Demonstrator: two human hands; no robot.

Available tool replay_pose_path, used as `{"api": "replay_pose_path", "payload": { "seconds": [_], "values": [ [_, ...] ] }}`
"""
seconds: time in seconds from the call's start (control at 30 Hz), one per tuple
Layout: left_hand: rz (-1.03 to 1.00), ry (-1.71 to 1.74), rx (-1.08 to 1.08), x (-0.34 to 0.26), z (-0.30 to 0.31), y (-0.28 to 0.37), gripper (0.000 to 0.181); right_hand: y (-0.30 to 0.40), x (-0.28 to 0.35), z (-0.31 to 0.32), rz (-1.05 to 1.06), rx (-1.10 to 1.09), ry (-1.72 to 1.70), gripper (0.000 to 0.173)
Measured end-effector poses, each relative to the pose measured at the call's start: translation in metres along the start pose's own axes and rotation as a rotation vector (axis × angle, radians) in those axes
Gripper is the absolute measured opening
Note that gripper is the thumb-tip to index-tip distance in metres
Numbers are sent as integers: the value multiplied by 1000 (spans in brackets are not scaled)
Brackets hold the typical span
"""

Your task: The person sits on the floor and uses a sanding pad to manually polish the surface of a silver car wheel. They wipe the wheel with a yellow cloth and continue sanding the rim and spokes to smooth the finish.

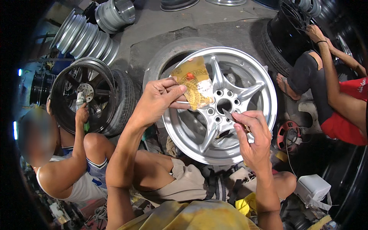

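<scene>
My left hand (161,100) pinches a torn piece of brown sandpaper (195,69), its printed back facing up. On that sheet lie a smear of white paste (205,87) and a small orange-red dab (190,76). Between the thumb and fingers of my right hand (254,138) is a small pointed metal blade (227,114), its tip over the wheel's centre bore. Its handle is mostly hidden by the fingers. Below both hands a silver alloy wheel (250,91) with several spokes lies face up on a tire (161,60). The sandpaper covers part of its upper left.
At left a person (77,161) holds a power tool (80,99) against a dark wheel (72,77). Another person (330,74) sits right, hands at a black wheel (290,37). Silver rims (86,37) lie upper left. A red cable reel (289,135) and white box (313,188) are right.
</scene>
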State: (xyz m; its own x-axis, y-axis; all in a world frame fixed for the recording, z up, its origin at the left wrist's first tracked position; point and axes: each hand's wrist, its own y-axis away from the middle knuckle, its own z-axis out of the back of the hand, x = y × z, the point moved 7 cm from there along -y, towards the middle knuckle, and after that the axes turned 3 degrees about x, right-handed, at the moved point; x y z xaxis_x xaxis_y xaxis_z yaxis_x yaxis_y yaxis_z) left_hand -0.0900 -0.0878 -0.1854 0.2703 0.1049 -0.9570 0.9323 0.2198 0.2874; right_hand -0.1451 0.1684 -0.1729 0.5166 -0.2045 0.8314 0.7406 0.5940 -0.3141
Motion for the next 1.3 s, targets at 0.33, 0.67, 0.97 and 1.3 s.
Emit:
{"api": "replay_pose_path", "payload": {
  "seconds": [0.33, 0.67, 0.97, 1.3],
  "values": [
    [62, -7, 130, -7, -10, 17, 28, -18, 20, -12, 103, 72, 60, 23],
    [-2, 0, 143, -11, -18, 19, 31, -23, 22, -18, 135, 73, 114, 21],
    [-34, 35, 47, -2, -16, 11, 36, -15, -3, -11, -243, 81, -247, 10],
    [152, 252, 93, 13, -41, 7, 43, -7, -24, -14, -395, -2, -419, 25]
  ]
}}
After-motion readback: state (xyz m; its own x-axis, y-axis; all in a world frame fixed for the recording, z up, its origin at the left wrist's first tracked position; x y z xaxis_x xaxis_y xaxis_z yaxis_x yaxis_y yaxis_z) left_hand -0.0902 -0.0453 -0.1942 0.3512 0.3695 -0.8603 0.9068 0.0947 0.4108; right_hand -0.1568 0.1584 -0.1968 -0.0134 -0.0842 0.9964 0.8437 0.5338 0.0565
